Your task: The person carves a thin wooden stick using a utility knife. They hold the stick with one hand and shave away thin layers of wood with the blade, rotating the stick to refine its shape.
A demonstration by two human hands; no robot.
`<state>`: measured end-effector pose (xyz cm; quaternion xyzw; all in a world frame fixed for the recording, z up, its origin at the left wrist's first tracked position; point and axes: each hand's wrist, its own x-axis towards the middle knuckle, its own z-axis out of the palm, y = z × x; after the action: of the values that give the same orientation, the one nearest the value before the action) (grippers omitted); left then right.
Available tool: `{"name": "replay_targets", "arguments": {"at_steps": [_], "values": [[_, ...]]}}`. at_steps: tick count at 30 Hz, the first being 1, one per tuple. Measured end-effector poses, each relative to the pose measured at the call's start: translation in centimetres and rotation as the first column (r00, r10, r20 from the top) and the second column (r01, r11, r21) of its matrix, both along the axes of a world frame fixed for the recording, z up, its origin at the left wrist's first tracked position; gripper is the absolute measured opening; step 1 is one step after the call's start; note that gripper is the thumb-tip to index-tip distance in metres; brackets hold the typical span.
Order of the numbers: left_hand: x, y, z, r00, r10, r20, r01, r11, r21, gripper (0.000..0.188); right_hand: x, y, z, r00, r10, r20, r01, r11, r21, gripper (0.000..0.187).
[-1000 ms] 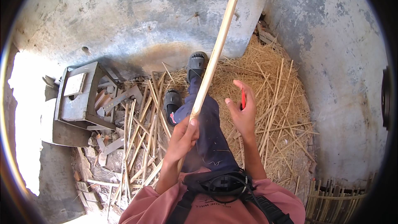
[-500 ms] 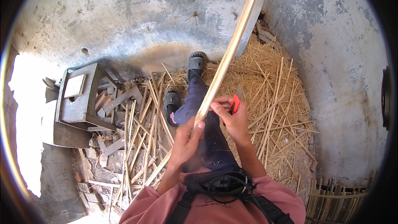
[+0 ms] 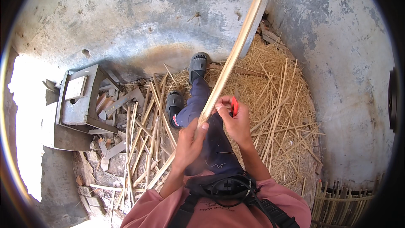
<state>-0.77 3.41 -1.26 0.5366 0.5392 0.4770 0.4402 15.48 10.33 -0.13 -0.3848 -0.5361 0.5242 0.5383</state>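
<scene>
A long, pale split bamboo strip (image 3: 233,55) slants from my lap up toward the wall at the top right. My left hand (image 3: 187,147) is closed round its lower end, the thumb lying along it. My right hand (image 3: 237,123) is closed on a red utility knife (image 3: 234,107), whose thin blade points away from me and is hard to make out. The right thumb and fingertips are at the strip's right edge, just above my left hand.
Loose straw and shavings (image 3: 270,67) cover the floor at right, with thin sticks on top. More sticks (image 3: 143,143) are piled at left, beside a weathered wooden box frame (image 3: 80,101). A slatted bamboo basket (image 3: 341,207) stands lower right. Grey plastered walls (image 3: 139,12) rise around.
My right hand has turned slightly, tilting the knife more upright and to the left. My left hand and the bamboo strip have hardly moved.
</scene>
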Motion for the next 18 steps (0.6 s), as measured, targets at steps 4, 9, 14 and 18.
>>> {"name": "replay_targets", "arguments": {"at_steps": [4,9,14,18], "values": [[-0.5,0.0,-0.5,0.992,-0.028,0.127,0.038,0.996,-0.078,0.031,0.7,0.1,0.1,1.0,0.03,0.002,-0.03,0.999,-0.027,0.008],[-1.1,-0.1,-0.3,0.947,-0.086,0.309,0.147,0.973,-0.179,0.034,2.2,0.4,0.0,0.999,-0.029,0.017,0.029,0.998,-0.05,0.008],[-0.9,-0.1,0.6,0.929,-0.171,0.327,0.243,0.951,-0.191,0.038,4.2,1.7,0.0,0.97,-0.24,-0.025,0.241,0.963,0.119,0.006],[-0.8,-0.2,1.0,0.921,-0.175,0.348,0.258,0.943,-0.211,0.038,5.6,2.1,0.9,0.898,-0.405,0.171,0.349,0.894,0.282,0.022]]}}
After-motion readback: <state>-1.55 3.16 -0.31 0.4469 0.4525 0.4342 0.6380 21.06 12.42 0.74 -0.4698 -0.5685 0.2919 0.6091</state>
